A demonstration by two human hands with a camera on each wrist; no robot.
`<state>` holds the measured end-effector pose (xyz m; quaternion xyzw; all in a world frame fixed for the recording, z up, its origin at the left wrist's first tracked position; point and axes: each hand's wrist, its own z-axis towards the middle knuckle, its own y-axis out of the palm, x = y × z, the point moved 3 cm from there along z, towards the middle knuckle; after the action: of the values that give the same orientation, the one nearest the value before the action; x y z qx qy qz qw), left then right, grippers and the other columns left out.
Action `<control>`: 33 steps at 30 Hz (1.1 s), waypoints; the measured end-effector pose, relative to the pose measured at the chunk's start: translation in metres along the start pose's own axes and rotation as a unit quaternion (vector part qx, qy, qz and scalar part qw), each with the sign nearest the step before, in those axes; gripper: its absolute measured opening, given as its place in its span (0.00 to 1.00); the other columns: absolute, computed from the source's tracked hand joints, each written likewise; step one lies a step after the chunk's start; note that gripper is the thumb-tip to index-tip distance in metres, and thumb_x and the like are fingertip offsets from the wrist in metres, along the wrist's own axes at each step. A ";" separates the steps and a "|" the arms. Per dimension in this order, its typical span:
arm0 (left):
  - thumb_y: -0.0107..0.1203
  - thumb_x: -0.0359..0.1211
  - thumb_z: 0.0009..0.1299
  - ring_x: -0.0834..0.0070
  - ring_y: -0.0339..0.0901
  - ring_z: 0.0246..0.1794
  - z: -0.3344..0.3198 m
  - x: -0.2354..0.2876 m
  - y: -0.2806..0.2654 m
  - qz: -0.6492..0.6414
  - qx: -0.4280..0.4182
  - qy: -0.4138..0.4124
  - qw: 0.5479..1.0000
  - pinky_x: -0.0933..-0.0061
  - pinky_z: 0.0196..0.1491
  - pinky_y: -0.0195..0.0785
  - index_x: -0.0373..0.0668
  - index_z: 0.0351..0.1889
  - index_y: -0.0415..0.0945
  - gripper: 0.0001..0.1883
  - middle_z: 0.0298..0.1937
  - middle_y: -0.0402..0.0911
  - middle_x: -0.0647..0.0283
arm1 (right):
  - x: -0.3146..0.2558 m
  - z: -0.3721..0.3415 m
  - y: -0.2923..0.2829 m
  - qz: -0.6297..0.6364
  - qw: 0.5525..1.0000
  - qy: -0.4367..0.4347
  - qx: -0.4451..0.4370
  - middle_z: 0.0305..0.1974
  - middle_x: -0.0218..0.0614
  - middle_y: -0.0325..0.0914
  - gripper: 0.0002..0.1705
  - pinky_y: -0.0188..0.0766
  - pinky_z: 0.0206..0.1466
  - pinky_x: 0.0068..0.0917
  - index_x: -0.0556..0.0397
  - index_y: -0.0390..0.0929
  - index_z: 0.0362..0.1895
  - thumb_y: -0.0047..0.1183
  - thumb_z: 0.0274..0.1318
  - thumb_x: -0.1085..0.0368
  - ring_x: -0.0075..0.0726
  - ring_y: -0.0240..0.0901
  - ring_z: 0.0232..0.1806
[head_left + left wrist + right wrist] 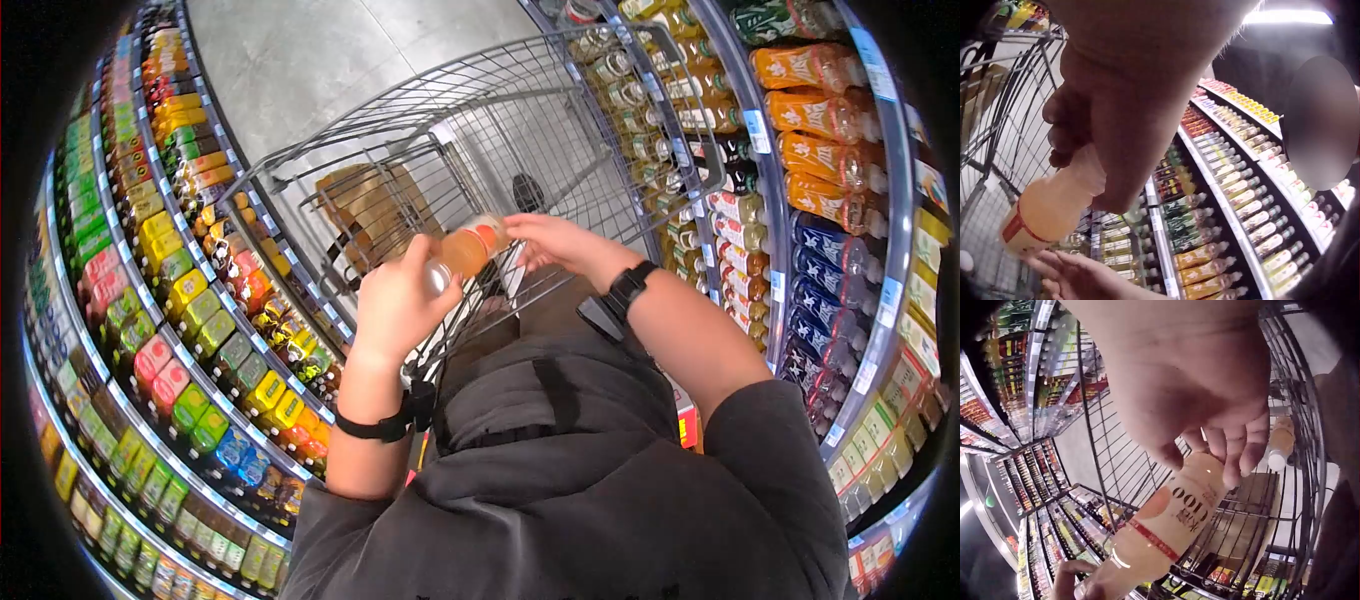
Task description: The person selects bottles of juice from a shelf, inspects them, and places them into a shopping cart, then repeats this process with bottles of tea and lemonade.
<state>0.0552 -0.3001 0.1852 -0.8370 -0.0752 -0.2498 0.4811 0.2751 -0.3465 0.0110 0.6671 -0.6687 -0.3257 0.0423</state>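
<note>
A clear bottle of peach-coloured drink with a pale, red-banded label is tilted above the shopping cart. My left hand grips it around the neck end, its fingers curled about the narrow part. At the bottle's base is my right hand, fingertips right at the bottom edge and fingers fairly straight. The right wrist view shows the label with a peach picture and large dark lettering; the base points toward the right palm. Left fingers appear near the neck there.
The wire shopping cart stands right in front of me. A brown carton and another orange drink bottle show through its wires. Shelves of drinks run along the left and right, with orange bottles close on the right.
</note>
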 end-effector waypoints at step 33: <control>0.60 0.52 0.70 0.47 0.88 0.43 0.136 -0.117 0.259 0.128 -0.266 -0.177 0.939 0.50 0.46 0.82 0.40 0.47 0.84 0.24 0.39 0.88 0.44 | 0.066 0.152 -0.038 -0.045 0.993 0.106 0.027 0.55 0.43 0.77 0.35 0.83 0.43 0.41 0.41 0.64 0.74 0.52 0.62 0.56 0.42 0.81 0.44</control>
<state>0.0961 -0.3081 -0.1273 -0.9676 0.0175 -0.0454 0.2477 0.2261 -0.3455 -0.1516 0.7280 -0.6385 -0.2365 0.0808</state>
